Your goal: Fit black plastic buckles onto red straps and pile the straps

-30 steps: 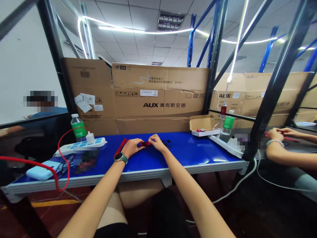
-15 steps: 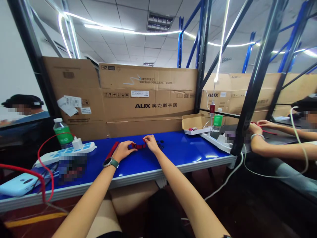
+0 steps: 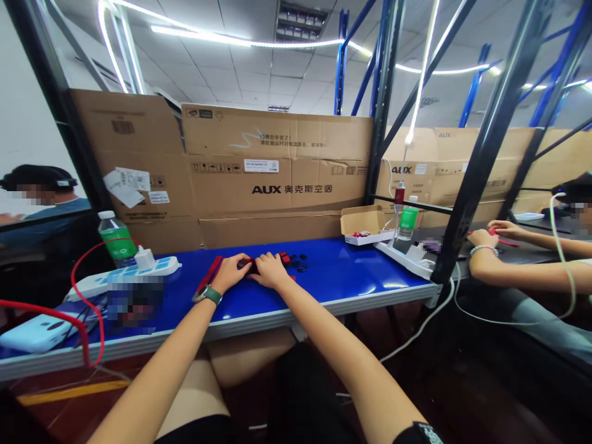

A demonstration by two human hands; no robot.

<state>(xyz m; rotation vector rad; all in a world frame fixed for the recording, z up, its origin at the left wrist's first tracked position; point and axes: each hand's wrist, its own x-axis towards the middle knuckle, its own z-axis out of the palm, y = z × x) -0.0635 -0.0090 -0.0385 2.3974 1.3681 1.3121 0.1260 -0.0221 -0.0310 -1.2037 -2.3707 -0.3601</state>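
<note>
My left hand (image 3: 231, 270), with a watch on its wrist, and my right hand (image 3: 268, 270) meet on the blue table (image 3: 342, 280). Both are curled over a small red and dark piece (image 3: 250, 265) that shows between them; most of it is hidden by my fingers. A red strip (image 3: 209, 274) lies on the table just left of my left hand. Small black parts (image 3: 298, 261) and a red bit lie just right of my right hand.
A green-labelled bottle (image 3: 115, 239), a white power strip (image 3: 124, 275) with a red cable (image 3: 81, 308) and a pale blue device (image 3: 37, 332) sit at the left. An open cardboard box (image 3: 365, 225) and another bottle (image 3: 407, 223) stand at the right. Cardboard cartons wall the back. Other people work on both sides.
My hands have come closer together and lowered onto the table over the red piece. The view has shifted slightly.
</note>
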